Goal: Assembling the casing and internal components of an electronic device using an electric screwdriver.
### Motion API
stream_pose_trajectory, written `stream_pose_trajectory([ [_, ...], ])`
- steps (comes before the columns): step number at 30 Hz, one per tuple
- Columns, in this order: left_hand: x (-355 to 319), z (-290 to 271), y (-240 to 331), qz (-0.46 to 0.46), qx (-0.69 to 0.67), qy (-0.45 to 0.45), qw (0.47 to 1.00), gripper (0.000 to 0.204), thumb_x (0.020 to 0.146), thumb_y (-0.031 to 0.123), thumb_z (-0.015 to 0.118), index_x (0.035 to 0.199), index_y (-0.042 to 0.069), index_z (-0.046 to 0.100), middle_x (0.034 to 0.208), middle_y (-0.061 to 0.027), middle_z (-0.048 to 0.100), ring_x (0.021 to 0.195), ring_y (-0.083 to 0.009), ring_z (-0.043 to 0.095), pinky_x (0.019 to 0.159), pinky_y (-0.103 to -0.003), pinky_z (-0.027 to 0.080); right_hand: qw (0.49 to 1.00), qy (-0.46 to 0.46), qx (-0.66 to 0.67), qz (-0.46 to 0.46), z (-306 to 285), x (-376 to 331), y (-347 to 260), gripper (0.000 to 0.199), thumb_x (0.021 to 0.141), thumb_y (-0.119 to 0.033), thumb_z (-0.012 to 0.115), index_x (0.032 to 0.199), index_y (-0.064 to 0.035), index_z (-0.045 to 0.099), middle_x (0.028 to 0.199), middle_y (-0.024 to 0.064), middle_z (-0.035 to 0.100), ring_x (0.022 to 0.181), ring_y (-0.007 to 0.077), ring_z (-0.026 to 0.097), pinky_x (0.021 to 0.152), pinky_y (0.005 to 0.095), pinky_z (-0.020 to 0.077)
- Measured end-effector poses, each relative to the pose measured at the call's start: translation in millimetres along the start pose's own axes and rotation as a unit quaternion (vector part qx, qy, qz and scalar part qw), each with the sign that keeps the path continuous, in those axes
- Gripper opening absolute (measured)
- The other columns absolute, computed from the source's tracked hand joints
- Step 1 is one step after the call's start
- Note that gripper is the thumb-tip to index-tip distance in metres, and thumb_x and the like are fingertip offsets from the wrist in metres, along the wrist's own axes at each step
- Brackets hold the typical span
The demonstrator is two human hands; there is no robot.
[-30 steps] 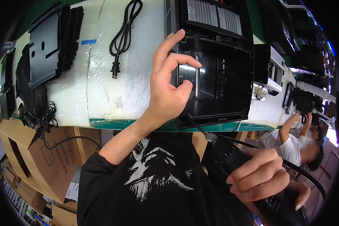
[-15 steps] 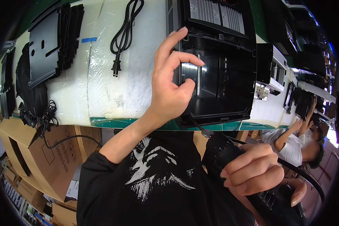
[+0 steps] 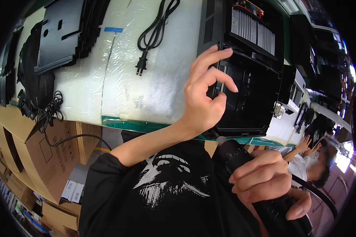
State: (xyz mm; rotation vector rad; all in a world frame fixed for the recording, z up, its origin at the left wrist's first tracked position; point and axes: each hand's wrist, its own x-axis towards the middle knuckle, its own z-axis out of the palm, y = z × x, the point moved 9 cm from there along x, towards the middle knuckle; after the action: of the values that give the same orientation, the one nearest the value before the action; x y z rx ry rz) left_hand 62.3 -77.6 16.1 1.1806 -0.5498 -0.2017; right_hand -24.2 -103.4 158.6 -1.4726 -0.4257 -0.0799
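A black, open-topped equipment case (image 3: 265,104) stands on the padded bench, with silver finned metal blocks (image 3: 252,29) in its far part. At the case's left wall is my left hand (image 3: 205,98), its fingers curved and apart, with nothing visible between thumb and forefinger. Whether the fingertips touch the wall is hard to see. My right hand (image 3: 265,177) is wrapped round a corded black electric screwdriver (image 3: 233,154) in front of my chest. The tool's nose points at the case's near edge; its tip is blurred.
A coiled power cord (image 3: 152,39) lies left of the case. Farther left are stacked dark metal panels (image 3: 61,33) and tangled black cables (image 3: 53,106). Cardboard boxes (image 3: 47,158) stand below the bench at left. Another person (image 3: 300,164) works at far right.
The view has shifted, so bench, case and cord appear farther right. My left hand stays at the case's left wall, fingers still apart. My right hand keeps its grip on the electric screwdriver.
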Motion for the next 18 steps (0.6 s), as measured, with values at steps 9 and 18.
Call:
stream_pose_trajectory([
  [9, -0.3, -1.8, -1.4, -0.004, -0.009, 0.006, 1.0, 0.03, 0.056, -0.019, 0.048, 0.073, 0.004, 0.055, 0.13, -0.015, 0.049, 0.131, -0.0341, 0.035, 0.106, -0.041, 0.028, 0.99, 0.108, -0.036, -0.084, 10.0, -10.2, 2.1, 0.051, 0.083, -0.044, 0.036, 0.086, 0.0029, 0.056, 0.077, 0.0231, 0.062, 0.06, 0.0351, 0.06, 0.058, 0.0405, 0.0537],
  [18, 6.7, -0.2, 4.2, -0.006, 0.04, -0.014, 0.999, 0.029, 0.057, -0.015, 0.046, 0.076, 0.005, 0.055, 0.129, -0.0139, 0.05, 0.13, -0.0314, 0.037, 0.106, -0.039, 0.029, 0.988, 0.052, -0.042, -0.14, -5.7, -17.5, -29.3, 0.049, 0.089, -0.037, 0.049, 0.125, -0.0065, 0.033, 0.086, 0.026, 0.06, 0.069, 0.0405, 0.061, 0.061, 0.0498, 0.0546],
])
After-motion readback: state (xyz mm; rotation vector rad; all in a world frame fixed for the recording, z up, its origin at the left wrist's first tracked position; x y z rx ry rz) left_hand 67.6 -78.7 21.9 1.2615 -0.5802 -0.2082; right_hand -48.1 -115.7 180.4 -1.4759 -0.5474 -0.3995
